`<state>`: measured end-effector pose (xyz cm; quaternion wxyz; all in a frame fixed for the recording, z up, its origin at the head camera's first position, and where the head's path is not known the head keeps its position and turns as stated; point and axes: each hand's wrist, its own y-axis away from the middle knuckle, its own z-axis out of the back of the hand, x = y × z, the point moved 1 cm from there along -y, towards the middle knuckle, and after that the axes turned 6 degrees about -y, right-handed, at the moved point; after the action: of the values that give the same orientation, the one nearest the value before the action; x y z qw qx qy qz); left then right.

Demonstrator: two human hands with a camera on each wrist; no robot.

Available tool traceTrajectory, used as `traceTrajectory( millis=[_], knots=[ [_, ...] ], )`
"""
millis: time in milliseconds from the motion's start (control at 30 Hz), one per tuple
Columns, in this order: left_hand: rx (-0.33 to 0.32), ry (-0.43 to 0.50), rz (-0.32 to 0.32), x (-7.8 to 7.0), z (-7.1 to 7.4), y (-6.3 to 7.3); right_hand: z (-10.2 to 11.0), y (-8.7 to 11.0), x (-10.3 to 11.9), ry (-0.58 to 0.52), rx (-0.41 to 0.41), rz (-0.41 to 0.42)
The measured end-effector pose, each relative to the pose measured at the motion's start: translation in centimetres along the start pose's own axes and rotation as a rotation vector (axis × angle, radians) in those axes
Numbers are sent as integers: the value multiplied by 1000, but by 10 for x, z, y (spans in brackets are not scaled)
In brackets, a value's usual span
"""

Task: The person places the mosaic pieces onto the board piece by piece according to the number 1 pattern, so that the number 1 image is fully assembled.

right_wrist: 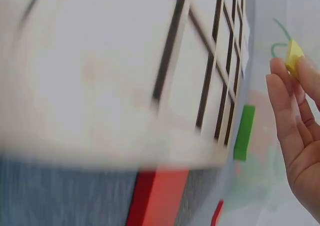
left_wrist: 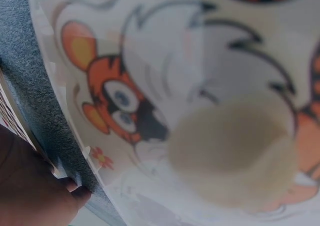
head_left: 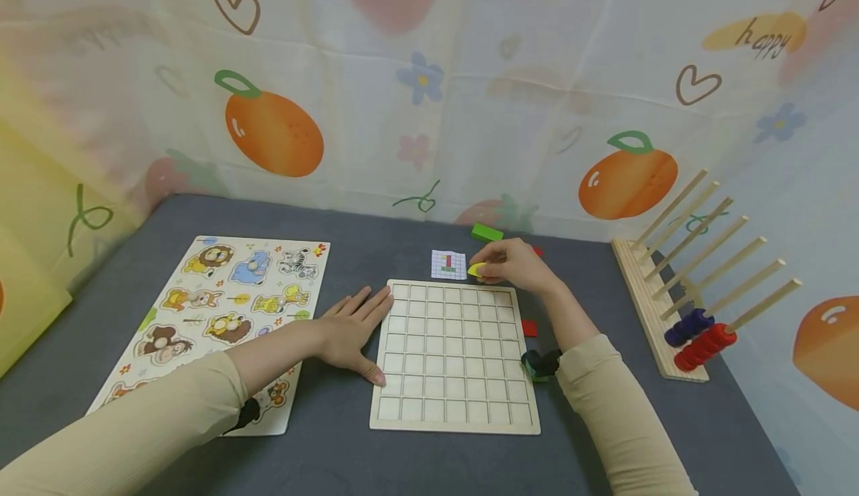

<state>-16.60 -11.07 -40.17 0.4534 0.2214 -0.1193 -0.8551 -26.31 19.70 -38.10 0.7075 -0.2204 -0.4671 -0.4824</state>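
A wooden grid board [head_left: 455, 430] lies flat in the middle of the table. My left hand [head_left: 352, 332] rests with spread fingers at its left edge; in the left wrist view only part of this hand [left_wrist: 37, 186] shows. Over the board's far edge, my right hand [head_left: 513, 265] pinches a small yellow block [head_left: 476, 269] between thumb and fingers. The right wrist view shows the yellow block [right_wrist: 294, 58] with a pointed top, its lower part hidden by the fingertips. Beside it lies a small pattern card [head_left: 448, 265] with a printed grid and a red and green shape.
A green block [head_left: 486, 233] lies beyond the board, red blocks [head_left: 529, 328] to its right. An animal puzzle board [head_left: 228, 302] is under my left forearm. At the right stands a wooden peg rack [head_left: 661, 332] with red rings [head_left: 705, 347] and blue rings [head_left: 689, 327].
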Motion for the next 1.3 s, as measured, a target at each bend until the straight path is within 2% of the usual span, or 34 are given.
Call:
traceTrajectory(
  millis=[300, 400, 500, 833, 1300],
  knots=[
    [25, -10, -2, 3, -3, -1, -24, -14, 9, -56, 72, 9],
    [10, -2, -6, 2, -2, -1, -31, -17, 12, -99, 102, 1],
    [8, -13, 3, 1, -1, -1, -38, -19, 13, -94, 131, 0],
    [13, -37, 10, 3, -2, -3, -53, -24, 17, 95, 234, 21],
    [21, -32, 8, 0, 0, -1, -59, -25, 13, 140, 271, -1]
  ],
)
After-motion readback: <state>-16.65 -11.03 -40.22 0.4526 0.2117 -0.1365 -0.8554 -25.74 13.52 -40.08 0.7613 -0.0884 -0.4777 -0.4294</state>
